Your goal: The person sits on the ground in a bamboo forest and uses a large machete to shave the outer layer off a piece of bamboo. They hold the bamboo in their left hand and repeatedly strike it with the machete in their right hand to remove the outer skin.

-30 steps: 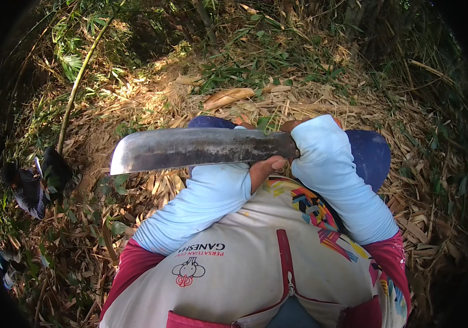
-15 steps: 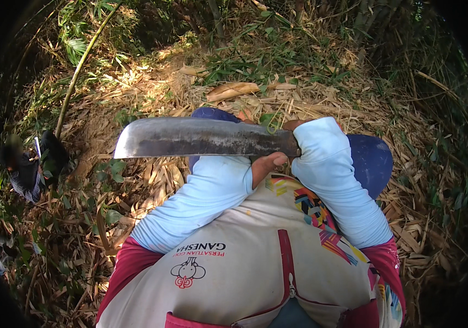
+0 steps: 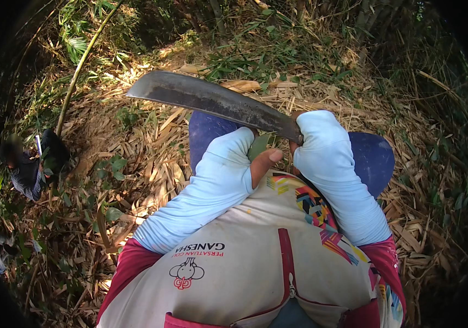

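A long machete (image 3: pixel 212 99) with a broad, dark-stained steel blade lies slantwise in front of me, its wide tip up and to the left. My right hand (image 3: pixel 313 128), in a light blue sleeve that covers most of it, is closed around the handle, which is mostly hidden. Just below the blade, my left hand (image 3: pixel 259 164) has a green leaf (image 3: pixel 259 145) between thumb and fingers. Its thumb points right and stands apart from the blade; most of the other fingers are hidden behind the leaf and sleeve.
My knees in dark blue (image 3: pixel 373 164) are bent beneath my arms. Dry bamboo leaves and husks (image 3: pixel 239 86) cover the ground. Toward the left, a person (image 3: pixel 29 167) is low among plants beside a thin leaning pole (image 3: pixel 75 76). Dense undergrowth borders the far side.
The machete has swung up and away, from level to slanted with its tip higher. My left hand is now apart from the blade, and the leaf shows nearer to me.
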